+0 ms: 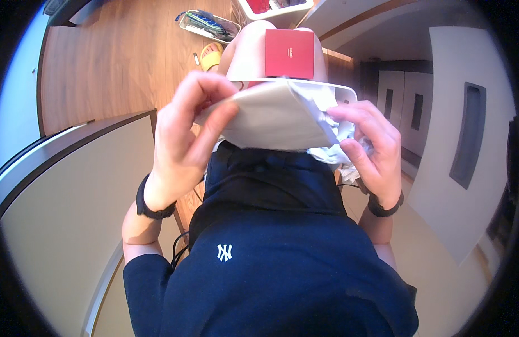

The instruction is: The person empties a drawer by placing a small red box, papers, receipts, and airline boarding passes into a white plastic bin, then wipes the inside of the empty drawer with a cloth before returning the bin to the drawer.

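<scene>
Across my lap I hold up a flat, pale white bag-like sheet (270, 115), slightly blurred, its kind not certain. My left hand (183, 132) pinches its left end between thumb and fingers. At the other end, the fingers of my right hand (377, 143) curl around its crinkled right edge, thumb by the lower corner. Crumpled white material (329, 154) bunches below and behind that edge. Just beyond the sheet, a red square box (290, 53) rests on my thighs. Part of a white tray-like rim (343, 90) shows behind the sheet.
A white basket (209, 25) with dark and blue items stands on the wood floor, near a yellow slipper (211, 56). Farther off is a white bin (279, 8) with red contents. A pale panel (74, 196) rises at my left, and grey cabinets (408, 106) line the right.
</scene>
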Demonstrator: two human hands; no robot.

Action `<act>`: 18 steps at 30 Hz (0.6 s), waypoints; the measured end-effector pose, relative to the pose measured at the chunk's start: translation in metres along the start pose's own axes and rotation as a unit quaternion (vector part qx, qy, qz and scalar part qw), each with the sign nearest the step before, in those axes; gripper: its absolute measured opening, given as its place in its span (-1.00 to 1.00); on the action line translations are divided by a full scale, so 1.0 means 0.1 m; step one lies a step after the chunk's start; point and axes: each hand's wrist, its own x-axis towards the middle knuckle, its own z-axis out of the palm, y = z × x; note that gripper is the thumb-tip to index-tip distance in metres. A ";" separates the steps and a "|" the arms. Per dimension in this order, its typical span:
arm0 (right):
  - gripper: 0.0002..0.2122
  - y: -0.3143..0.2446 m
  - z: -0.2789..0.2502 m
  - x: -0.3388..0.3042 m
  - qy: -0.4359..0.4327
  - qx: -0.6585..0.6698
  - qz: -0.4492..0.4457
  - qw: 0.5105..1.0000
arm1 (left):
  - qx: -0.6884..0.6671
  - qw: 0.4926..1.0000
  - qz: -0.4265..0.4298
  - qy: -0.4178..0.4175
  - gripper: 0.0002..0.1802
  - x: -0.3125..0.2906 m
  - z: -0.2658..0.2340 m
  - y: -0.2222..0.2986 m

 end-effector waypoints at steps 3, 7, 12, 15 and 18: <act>-0.73 -0.02 0.10 0.07 0.019 0.099 -0.050 0.994 | -0.110 0.993 -0.036 0.021 -0.89 0.14 0.08 -0.11; -0.76 -0.05 0.20 0.11 0.025 0.233 0.067 0.970 | -0.099 0.990 -0.095 -0.038 -0.48 0.13 0.26 -0.20; -0.77 -0.08 0.19 0.18 0.035 0.352 0.119 0.928 | 0.082 0.982 0.053 -0.160 0.06 0.02 0.43 -0.16; -0.77 -0.04 0.15 0.19 0.056 0.307 0.116 0.943 | -0.255 0.926 -0.205 -0.191 0.01 0.07 0.33 -0.03; -0.77 0.13 0.12 0.16 0.113 0.270 0.103 0.951 | -0.419 0.872 -0.233 -0.097 -0.34 0.06 0.10 -0.18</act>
